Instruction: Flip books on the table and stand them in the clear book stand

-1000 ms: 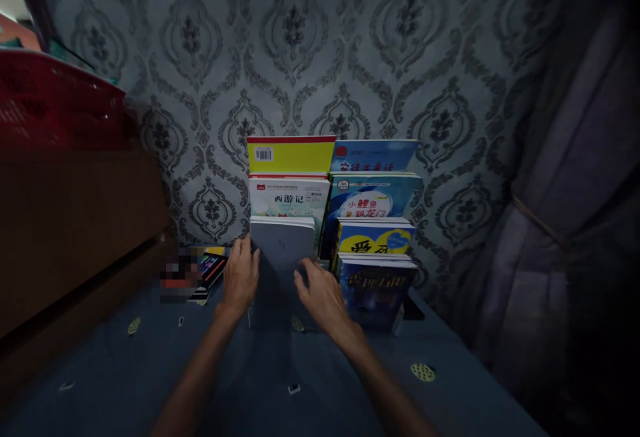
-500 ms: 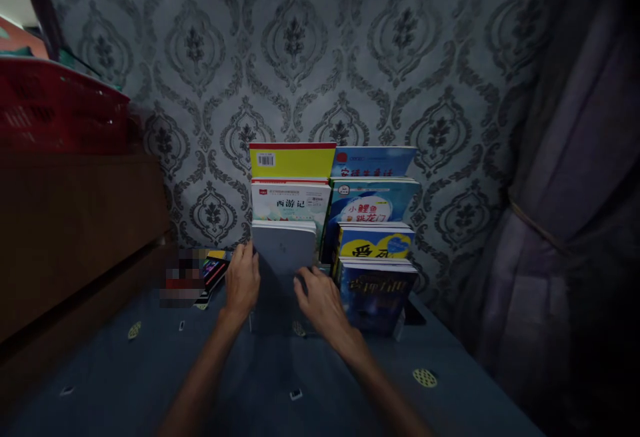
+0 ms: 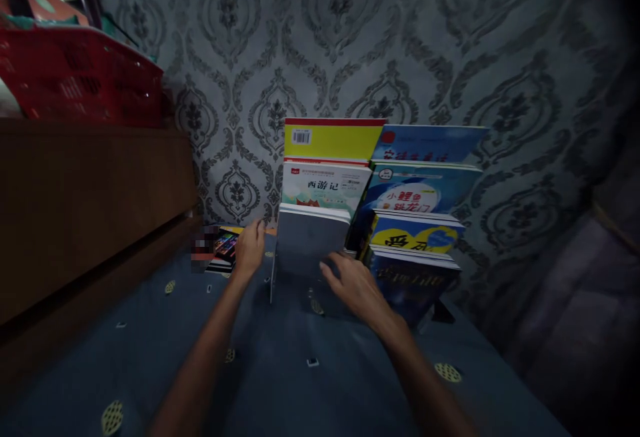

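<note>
In the middle, a grey-covered book [image 3: 313, 243] stands upright at the front of the left row. My left hand [image 3: 250, 249] is just left of it, apart from the cover, fingers loosely bent and holding nothing. Close to the book's lower right side is my right hand [image 3: 356, 290], its thumb and fingers apart; whether it touches the cover I cannot tell. Behind the grey book rise a white picture-cover book [image 3: 325, 187] and a taller yellow book [image 3: 333, 138]. A dark blue book [image 3: 410, 283] fronts the right row, below a yellow-and-blue book [image 3: 417, 237].
Several books [image 3: 227, 250], partly blurred out, lie flat at the left by the wall. A brown wooden cabinet [image 3: 95, 217] carrying a red basket [image 3: 85, 80] bounds the left side. A curtain [image 3: 565, 317] hangs at right. Dark patterned cloth [image 3: 270, 383] covers the surface.
My left hand has come away from the grey book's left edge and moved left. My right hand stays near its lower right side. The view has shifted, so the books appear further right.
</note>
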A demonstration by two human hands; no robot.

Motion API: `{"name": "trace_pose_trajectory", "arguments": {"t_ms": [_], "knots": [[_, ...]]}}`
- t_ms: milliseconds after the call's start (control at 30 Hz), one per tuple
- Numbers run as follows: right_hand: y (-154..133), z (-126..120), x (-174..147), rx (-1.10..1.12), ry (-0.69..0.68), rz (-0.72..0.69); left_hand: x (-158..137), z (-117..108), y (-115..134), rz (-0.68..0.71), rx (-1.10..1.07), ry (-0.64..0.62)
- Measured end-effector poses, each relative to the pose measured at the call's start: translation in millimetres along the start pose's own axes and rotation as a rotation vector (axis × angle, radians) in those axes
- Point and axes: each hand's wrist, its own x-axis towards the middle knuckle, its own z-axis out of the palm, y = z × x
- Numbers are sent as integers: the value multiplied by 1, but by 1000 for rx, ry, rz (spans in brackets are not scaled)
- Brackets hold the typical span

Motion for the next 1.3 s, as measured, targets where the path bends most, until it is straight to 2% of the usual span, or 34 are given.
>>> {"name": "trace_pose_trajectory", "arguments": {"t_ms": [167, 300, 500, 700, 833, 967, 1200, 1300], "knots": [[-1, -9, -3, 22, -35, -3, -15, 8, -57, -223, 262, -120], [-4, -20, -7, 1, -73, 19, -31, 19, -87, -303, 432, -233], [-4, -31, -12, 84, -84, -27, -37, 26, -102, -267, 586, -313], [-4, -38, -17, 180, -61, -96, -39, 23, -107, -190, 665, -349], [-5, -42, -19, 197, -58, -112, -47, 9, -112, -114, 678, -404], [-15, -47, -23, 172, -148, -109, -65, -15, -115, -36, 682, -482], [-45, -51, -45, 125, -273, -201, -123, -67, -115, 72, 657, -623], [-58, -45, -58, 122, -305, -290, -150, -89, -112, 111, 619, -672]]}}
